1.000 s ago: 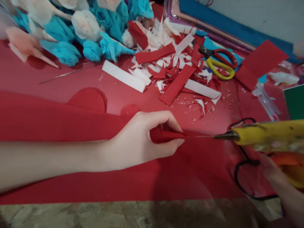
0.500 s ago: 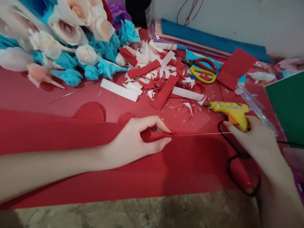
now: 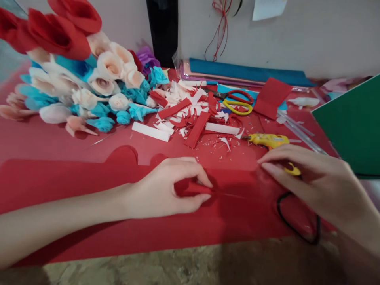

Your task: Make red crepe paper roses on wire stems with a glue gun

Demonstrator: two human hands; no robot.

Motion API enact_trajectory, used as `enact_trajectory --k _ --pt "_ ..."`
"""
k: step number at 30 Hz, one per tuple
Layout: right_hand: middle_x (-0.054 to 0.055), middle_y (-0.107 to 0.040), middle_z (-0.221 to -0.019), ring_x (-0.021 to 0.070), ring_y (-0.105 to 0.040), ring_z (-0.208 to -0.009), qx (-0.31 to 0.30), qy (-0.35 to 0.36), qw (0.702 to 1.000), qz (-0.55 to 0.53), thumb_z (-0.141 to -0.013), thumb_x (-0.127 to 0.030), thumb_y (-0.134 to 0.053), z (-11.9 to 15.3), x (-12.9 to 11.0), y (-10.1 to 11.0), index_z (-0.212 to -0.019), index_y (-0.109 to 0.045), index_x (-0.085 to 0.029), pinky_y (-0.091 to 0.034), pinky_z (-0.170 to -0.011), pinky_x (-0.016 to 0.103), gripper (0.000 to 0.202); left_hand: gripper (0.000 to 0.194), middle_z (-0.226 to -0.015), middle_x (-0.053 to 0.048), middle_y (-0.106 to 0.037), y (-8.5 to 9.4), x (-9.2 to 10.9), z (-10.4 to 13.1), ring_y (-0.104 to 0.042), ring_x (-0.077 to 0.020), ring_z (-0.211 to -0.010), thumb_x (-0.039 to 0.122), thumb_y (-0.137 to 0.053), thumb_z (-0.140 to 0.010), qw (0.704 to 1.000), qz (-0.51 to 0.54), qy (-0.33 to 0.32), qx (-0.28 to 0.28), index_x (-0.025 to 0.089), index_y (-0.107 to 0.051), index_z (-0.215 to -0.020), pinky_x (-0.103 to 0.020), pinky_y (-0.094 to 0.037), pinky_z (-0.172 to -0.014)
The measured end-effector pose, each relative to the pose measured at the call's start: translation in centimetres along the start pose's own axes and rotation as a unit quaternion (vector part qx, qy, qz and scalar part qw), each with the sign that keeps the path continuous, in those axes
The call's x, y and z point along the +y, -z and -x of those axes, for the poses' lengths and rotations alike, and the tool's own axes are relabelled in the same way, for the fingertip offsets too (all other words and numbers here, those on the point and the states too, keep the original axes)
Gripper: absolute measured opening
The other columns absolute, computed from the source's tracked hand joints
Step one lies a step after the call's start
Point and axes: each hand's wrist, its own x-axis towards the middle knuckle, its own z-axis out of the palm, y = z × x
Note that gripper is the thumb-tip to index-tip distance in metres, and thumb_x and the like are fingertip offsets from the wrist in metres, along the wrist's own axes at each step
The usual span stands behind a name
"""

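Observation:
Between the thumb and fingers of my left hand [image 3: 172,188] is a small rolled piece of red paper [image 3: 197,188]. A thin wire [image 3: 233,194] sticks out of its right end. My right hand [image 3: 311,176] is to the right, its thumb and index fingertips close together; whether anything thin is between them is too blurred to tell. Just behind that hand lies the yellow glue gun [image 3: 268,140] on the table, its handle partly hidden by the fingers. A black cord [image 3: 317,229] loops below the right hand.
Paper flowers [image 3: 111,65] in red, cream and blue pile up at the back left. Paper scraps [image 3: 197,128] and scissors [image 3: 237,107] lie at the middle back. A green board [image 3: 353,126] stands right. Red sheets [image 3: 74,182] lie under my left arm.
My right hand has come off the glue gun, which now lies on the table, and has moved left. My left hand still pinches the red roll. The view has tilted up, showing more flowers.

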Motion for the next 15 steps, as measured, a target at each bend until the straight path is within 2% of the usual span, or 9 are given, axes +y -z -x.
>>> enact_trajectory --k 1,3,6,10,15 --pt "-0.003 -0.061 -0.076 0.0084 -0.056 -0.068 -0.029 0.018 0.999 -0.024 -0.081 -0.027 -0.051 -0.4 -0.5 -0.2 -0.076 -0.058 -0.022 -0.043 -0.061 0.018 0.010 0.006 -0.074 0.001 -0.063 0.3 0.4 -0.1 -0.057 -0.0086 -0.068 0.015 -0.058 -0.073 1.000 -0.008 -0.015 -0.017 0.016 -0.058 -0.079 -0.019 -0.045 -0.067" --pt "-0.002 -0.059 -0.071 0.0079 -0.054 -0.062 -0.044 0.062 0.997 -0.008 -0.083 -0.025 -0.050 -1.3 -0.8 -1.1 -0.075 -0.058 -0.020 -0.043 -0.057 0.018 0.012 0.004 -0.073 0.001 -0.063 0.9 1.1 -0.3 -0.056 -0.0084 -0.066 0.015 -0.057 -0.073 0.998 -0.025 -0.035 -0.041 0.016 -0.058 -0.077 -0.018 -0.045 -0.065" --pt "0.002 -0.060 -0.077 0.0105 -0.054 -0.065 0.008 0.118 0.982 0.150 -0.084 -0.018 -0.047 -2.7 0.1 -3.0 -0.079 -0.059 -0.016 -0.041 -0.058 0.021 0.013 0.005 -0.071 0.001 -0.062 1.2 1.3 -0.5 -0.056 -0.0085 -0.064 0.014 -0.057 -0.072 0.998 -0.035 -0.024 -0.050 0.017 -0.059 -0.076 -0.018 -0.044 -0.062" --pt "0.007 -0.059 -0.074 0.0166 -0.053 -0.071 -0.028 0.185 0.950 0.250 -0.082 -0.009 -0.044 -4.4 1.9 -5.2 -0.072 -0.060 -0.012 -0.035 -0.060 0.027 0.019 0.006 -0.075 -0.001 -0.065 0.6 0.1 -0.7 -0.060 -0.0109 -0.068 0.014 -0.057 -0.071 0.999 0.013 0.019 -0.028 0.016 -0.058 -0.076 -0.021 -0.046 -0.065" --pt "0.007 -0.056 -0.070 0.0174 -0.048 -0.070 -0.089 0.283 0.905 0.304 -0.079 0.000 -0.042 -5.7 2.5 -6.0 -0.068 -0.059 -0.010 -0.032 -0.063 0.029 0.023 0.005 -0.078 -0.002 -0.067 -0.4 -1.1 -0.6 -0.062 -0.0120 -0.070 0.015 -0.057 -0.072 0.995 0.063 0.061 -0.053 0.015 -0.058 -0.077 -0.022 -0.047 -0.067"
